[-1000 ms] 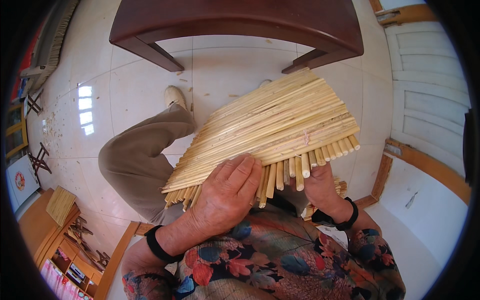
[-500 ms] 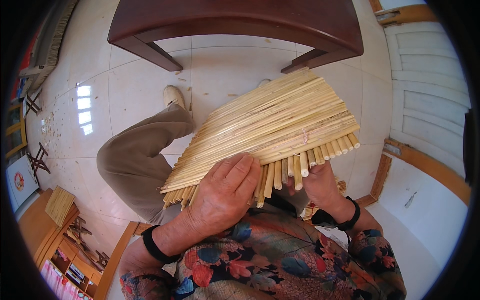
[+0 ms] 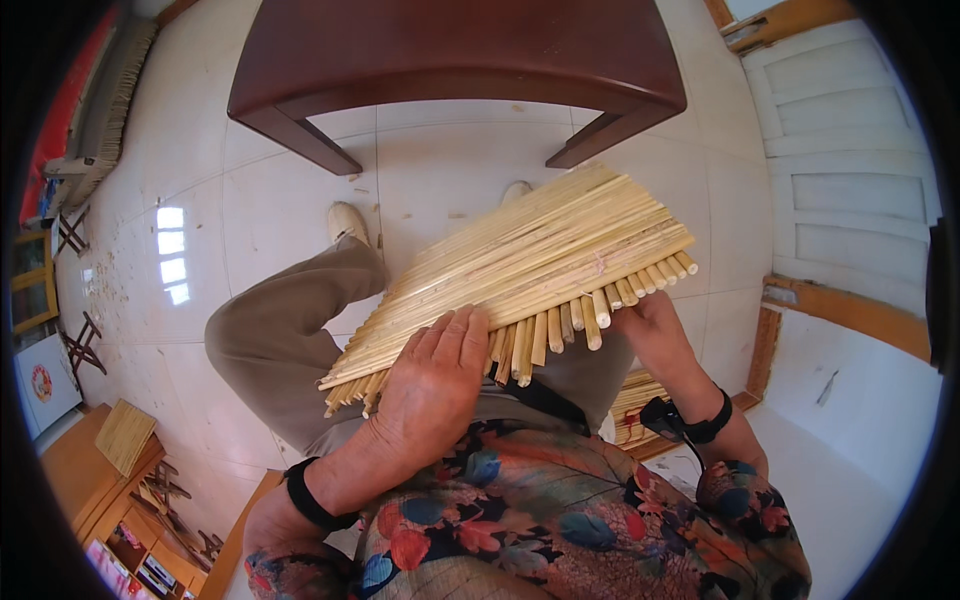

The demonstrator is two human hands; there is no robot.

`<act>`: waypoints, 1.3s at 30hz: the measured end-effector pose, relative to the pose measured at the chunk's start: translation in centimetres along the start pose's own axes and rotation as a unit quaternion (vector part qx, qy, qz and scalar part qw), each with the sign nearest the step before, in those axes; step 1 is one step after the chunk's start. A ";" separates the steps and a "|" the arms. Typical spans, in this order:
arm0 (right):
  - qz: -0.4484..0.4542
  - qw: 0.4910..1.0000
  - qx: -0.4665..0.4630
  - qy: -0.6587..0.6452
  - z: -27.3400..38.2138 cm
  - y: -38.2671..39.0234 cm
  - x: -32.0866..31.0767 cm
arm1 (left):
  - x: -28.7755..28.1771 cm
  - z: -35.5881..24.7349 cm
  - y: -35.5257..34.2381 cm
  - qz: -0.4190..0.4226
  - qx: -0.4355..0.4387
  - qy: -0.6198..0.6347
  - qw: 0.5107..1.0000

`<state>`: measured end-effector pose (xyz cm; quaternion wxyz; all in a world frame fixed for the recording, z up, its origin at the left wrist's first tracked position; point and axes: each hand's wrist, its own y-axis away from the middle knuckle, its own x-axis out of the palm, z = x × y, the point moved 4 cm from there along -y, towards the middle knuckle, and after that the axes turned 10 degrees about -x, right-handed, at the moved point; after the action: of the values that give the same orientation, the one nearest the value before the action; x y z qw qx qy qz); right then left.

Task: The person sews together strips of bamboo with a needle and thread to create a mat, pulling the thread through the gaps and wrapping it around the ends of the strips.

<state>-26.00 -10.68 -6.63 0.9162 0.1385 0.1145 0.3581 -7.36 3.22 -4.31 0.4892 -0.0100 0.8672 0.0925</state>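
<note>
A mat of pale yellow plant stalks (image 3: 520,255), laid side by side in what looks like two layers, is held slanting above my lap. My left hand (image 3: 435,372) grips its near edge, fingers together on the top layer and thumb hidden. Under the right part of that edge, my right hand (image 3: 648,335) holds the mat from below; most of its fingers are out of sight. Cut ends of the lower stalks stick out unevenly between the two hands. A small pinkish tie or mark shows near the right end of the top layer.
A dark red wooden stool or table (image 3: 455,70) stands beyond the mat. More bundled stalks (image 3: 637,400) lie by my right side. At the left is a wooden cabinet (image 3: 75,455) with a small stalk mat (image 3: 126,437) on top. Stalk bits litter the tiled floor (image 3: 190,330).
The mat has dropped slightly towards me and shifted a little left, with both hands still on it. My left hand has moved left, and more of the bundled stalks at my right shows.
</note>
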 end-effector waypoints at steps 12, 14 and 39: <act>-0.067 0.993 -0.066 -0.068 -4.6 2.2 -0.9 | -6.2 -3.6 5.1 -0.076 0.089 -0.169 0.979; -0.058 0.991 -0.091 -0.077 -3.6 2.1 -0.3 | -7.5 -4.1 6.6 -0.118 0.106 -0.219 0.963; 0.049 0.934 -0.324 -0.142 5.0 0.1 3.2 | -12.3 -7.7 11.2 -0.380 0.179 -0.373 0.827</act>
<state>-22.23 -9.25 -2.24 0.8995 -0.1109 -0.1456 0.3969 -8.68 12.02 11.67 0.7653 -0.2158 0.5472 -0.2612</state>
